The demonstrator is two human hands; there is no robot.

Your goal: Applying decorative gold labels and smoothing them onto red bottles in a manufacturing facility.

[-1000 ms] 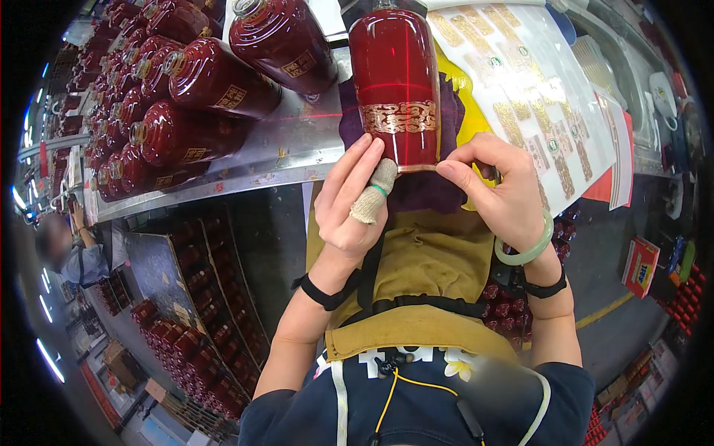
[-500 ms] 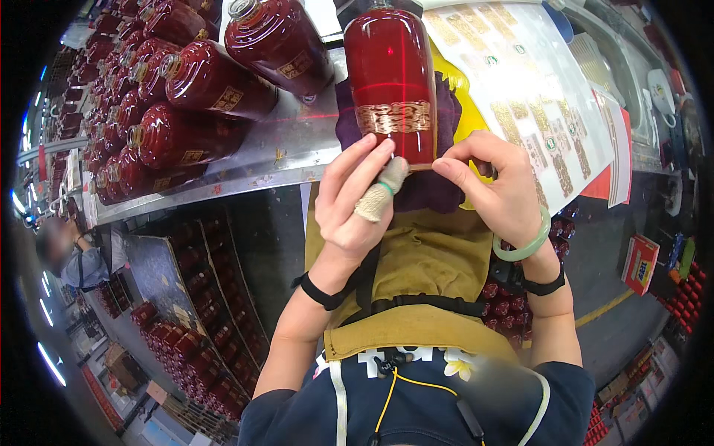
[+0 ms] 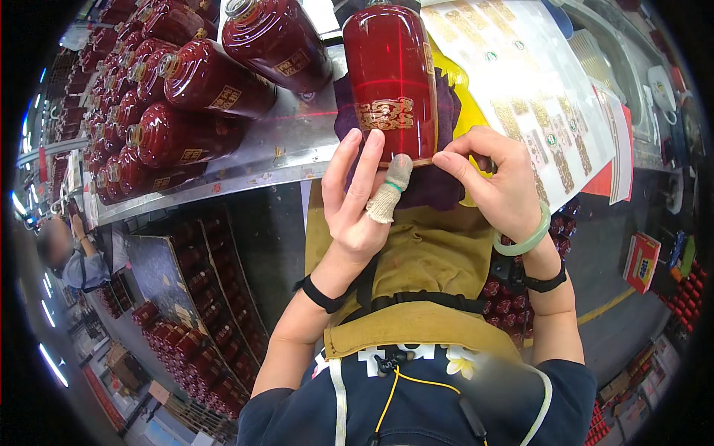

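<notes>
12 o'clock: red glass bottle [image 3: 388, 63] | left hand [image 3: 357, 204]: grip spread on its lower end | right hand [image 3: 507, 182], 2 o'clock: I can't tell if grip pinches

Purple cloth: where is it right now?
Head view, upper centre: the purple cloth shows beneath and around the gold-patterned red bottle, just left of the yellow material.

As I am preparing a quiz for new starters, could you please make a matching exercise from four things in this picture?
1. Bracelet
2. Cloth
3. Sheet
4. Finger cover

A. Beneath the bottle
B. Pale green, ring-shaped
C. On the left hand
D. White with gold patterns

Right pairs: 1-B, 2-A, 3-D, 4-C
</notes>
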